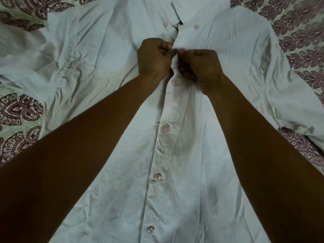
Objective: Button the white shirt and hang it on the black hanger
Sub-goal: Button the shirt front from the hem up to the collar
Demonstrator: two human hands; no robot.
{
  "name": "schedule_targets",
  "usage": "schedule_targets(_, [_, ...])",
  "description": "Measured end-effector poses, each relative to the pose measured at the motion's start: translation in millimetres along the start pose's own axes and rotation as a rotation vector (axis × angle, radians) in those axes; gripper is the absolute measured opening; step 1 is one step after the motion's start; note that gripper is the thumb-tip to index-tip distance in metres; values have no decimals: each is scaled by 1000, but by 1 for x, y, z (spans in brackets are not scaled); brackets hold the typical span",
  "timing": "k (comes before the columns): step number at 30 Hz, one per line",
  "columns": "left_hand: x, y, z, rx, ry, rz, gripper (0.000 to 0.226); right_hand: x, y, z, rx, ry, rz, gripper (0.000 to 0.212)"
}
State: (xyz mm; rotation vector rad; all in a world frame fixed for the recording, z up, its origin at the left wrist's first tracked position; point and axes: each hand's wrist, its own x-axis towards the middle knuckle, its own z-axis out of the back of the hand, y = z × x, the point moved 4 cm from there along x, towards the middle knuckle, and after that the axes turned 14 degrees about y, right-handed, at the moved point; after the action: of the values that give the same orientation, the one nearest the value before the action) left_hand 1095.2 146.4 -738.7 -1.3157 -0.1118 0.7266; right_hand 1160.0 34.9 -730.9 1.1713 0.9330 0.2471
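The white shirt lies spread flat on the patterned bedsheet, and both the left hand and right hand pinch its placket near the collar.

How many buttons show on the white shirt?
6. Left collar button, right collar button, then four placket buttons below the hands: first, second, third, fourth. Another may be hidden in the grip of left hand and right hand on the white shirt.

Matt, creased cloth shirt with glossy buttons on printed cloth bedspread.
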Motion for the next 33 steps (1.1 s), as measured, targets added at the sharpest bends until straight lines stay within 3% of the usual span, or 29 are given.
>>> schedule_targets(2, [-2, 0, 0, -35, 22, -22, 8, 4, 1, 1, -60, -14, -30, 27])
schedule_targets(8, [-8, 0, -2, -100, 36, -122, 45, 8, 6, -5, -216, 2, -116, 26])
schedule_targets(16, [-3, 5, -3, -89, 81, -75, 43, 1, 5, -7, -250, -10, 1, 21])
schedule_targets(21, [-1, 8, -3, -84, 87, -99, 43, 6, 7, -5, -278, -47, -42, 28])
schedule_targets(33, [-8, 11, -5, -51, -179, -226, 47, 7, -2, -9, -133, -215, -169, 33])
